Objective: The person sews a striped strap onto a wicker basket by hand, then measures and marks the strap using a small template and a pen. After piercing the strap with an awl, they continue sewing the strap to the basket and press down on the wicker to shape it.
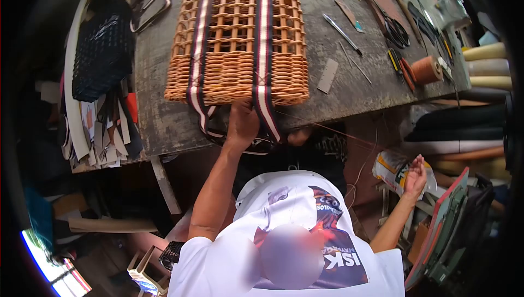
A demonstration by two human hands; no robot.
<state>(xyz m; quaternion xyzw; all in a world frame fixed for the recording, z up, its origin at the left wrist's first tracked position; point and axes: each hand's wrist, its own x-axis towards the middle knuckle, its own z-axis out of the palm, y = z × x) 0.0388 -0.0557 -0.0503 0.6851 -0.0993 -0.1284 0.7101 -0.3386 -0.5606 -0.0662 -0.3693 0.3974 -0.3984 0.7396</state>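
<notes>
A brown wicker basket [233, 35] lies on the worktable, with two dark straps [263, 40] striped in white running along it. My left hand [244, 122] is closed at the basket's near edge, between the straps; its fingertips are hidden against the wicker. Off to the right, past the table's front edge, my right hand [416, 178] is raised with its fingers curled together. Whatever those fingers hold is too small to make out. A thin thread [327, 128] runs from the basket's near edge toward the right.
On the table [327, 106] are a thread spool [426, 71], pliers [406, 73], scissors [396, 30], a hammer [406, 13] and a pen [343, 34]. A black woven basket [102, 51] stands left, above material scraps [103, 133]. Rolls [486, 67] are stacked right.
</notes>
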